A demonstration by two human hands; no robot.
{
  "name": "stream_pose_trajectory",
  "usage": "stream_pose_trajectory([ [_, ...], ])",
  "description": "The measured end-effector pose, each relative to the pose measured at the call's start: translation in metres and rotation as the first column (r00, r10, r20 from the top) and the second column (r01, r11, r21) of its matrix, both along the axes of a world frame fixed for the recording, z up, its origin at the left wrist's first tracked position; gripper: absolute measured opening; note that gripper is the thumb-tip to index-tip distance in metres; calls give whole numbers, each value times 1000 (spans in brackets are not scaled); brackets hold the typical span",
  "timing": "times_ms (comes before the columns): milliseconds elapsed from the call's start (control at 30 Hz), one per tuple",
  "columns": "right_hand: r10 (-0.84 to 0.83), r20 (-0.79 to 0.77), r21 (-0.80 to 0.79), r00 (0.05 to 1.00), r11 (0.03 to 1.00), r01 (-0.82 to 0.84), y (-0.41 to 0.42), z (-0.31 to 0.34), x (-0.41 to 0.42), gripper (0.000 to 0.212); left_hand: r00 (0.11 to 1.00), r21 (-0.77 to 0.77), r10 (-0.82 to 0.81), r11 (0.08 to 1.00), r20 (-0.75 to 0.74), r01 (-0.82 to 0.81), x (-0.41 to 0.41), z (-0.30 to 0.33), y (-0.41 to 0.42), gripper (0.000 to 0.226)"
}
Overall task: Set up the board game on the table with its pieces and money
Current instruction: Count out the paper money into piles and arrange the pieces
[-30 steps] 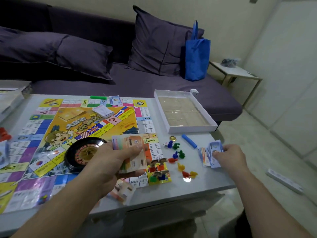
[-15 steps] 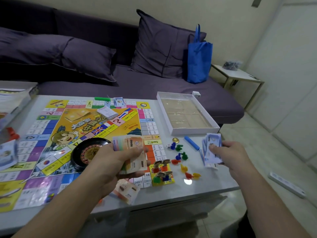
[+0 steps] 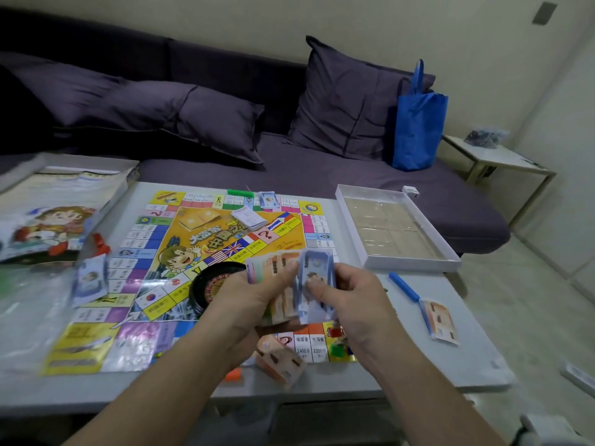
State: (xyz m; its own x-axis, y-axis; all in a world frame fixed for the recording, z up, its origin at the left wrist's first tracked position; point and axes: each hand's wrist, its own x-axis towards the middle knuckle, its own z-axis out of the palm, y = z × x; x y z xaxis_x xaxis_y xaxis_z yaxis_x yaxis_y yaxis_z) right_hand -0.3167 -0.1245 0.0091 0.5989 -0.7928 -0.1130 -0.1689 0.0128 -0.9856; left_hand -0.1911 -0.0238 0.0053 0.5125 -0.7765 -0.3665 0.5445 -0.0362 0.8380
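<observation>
The colourful game board (image 3: 151, 252) lies flat on the white table (image 3: 476, 358). My left hand (image 3: 248, 297) grips a fanned stack of orange and green play money (image 3: 273, 268) above the board's near right part. My right hand (image 3: 357, 300) pinches a bundle of blue banknotes (image 3: 317, 268) right against that stack. A black roulette wheel (image 3: 209, 281) sits on the board, half hidden by my left hand. Small red and green pieces (image 3: 338, 346) peek out under my right wrist. More notes lie below my hands (image 3: 280, 362), at the right (image 3: 439, 321) and at the left (image 3: 90, 278).
The open white box tray (image 3: 450, 260) stands at the table's far right, a blue stick (image 3: 404, 286) in front of it. The box lid (image 3: 58, 214) lies at the far left. A card deck (image 3: 249, 218) rests mid-board. A sofa with a blue bag (image 3: 418, 123) is behind.
My right hand lifted the blue notes from the table's right side and carried them left to the stack in my left hand. The view swung left, showing the box lid.
</observation>
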Motion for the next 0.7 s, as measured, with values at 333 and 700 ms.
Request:
stream_pose_trajectory([
  [333, 17, -30, -51, 999, 999, -18, -1, 5, 31, 15, 997, 11, 20, 1000, 68, -21, 29, 3, 24, 23],
  [700, 66, -29, -175, 997, 982, -70, 11, 4, 61, 14, 989, 37, 141, 989, 46, -143, 51, -1, 36, 30],
])
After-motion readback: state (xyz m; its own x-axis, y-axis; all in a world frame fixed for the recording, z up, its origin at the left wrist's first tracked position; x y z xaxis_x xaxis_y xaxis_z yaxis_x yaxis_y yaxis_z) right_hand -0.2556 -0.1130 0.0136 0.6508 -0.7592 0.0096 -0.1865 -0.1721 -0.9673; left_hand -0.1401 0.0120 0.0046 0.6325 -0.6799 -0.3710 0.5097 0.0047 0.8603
